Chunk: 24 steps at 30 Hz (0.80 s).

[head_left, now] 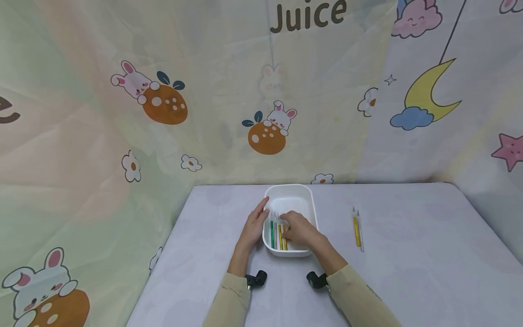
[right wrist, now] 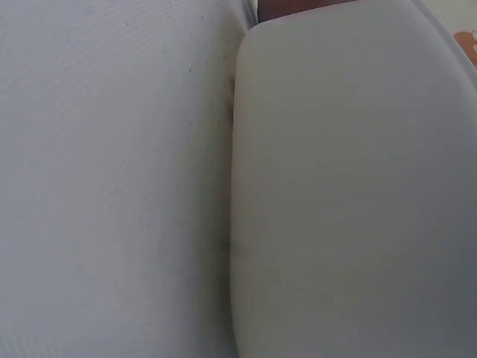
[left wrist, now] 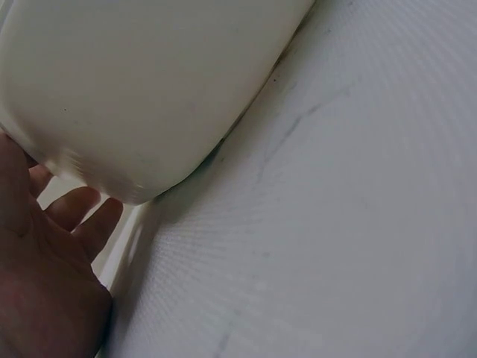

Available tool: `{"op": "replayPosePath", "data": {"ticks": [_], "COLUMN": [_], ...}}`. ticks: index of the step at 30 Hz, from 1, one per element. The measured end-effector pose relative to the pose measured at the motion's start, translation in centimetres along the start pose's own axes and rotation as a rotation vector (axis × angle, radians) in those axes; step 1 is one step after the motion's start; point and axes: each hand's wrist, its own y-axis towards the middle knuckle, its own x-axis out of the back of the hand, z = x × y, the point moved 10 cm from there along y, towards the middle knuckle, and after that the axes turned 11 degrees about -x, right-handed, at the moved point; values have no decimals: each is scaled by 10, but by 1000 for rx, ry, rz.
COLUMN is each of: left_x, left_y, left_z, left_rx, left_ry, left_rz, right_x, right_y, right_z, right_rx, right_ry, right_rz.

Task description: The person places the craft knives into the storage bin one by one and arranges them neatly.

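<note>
A white tray [head_left: 290, 253] stands on the table, with several slim pens [head_left: 275, 235] side by side in its left part. They have green, white and yellow barrels and clear ends. My left hand [head_left: 252, 227] rests its fingers against the tray's left side. Close up in the left wrist view, those fingers [left wrist: 98, 227] touch the outer wall. Reaching into the tray, my right hand [head_left: 303, 229] pinches the rightmost yellow pen [head_left: 285, 243] with bent index finger and thumb. In the right wrist view, the tray wall [right wrist: 350, 179] hides nearly all of that hand.
Two more pens [head_left: 357, 229], one yellow and one white, lie on the table right of the tray. A pale cloth [head_left: 408, 272] covers the table. Behind it hangs a printed curtain [head_left: 220, 91] with rabbits and flowers.
</note>
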Motion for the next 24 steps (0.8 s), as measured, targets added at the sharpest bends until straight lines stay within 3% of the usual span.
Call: {"op": "replayPosePath", "data": {"ticks": [14,24], "left_x": [-1,0], "left_y": [0,0], "left_z": [3,2], "left_rx": [5,6], "left_ry": [-7,-6], "left_rz": [-2,-2], "right_x": [4,23], "right_y": [-3,-12], "right_z": [0,8], "right_rx": [3,80], "right_ry": [18,86], "right_rz": [-23,-194]}}
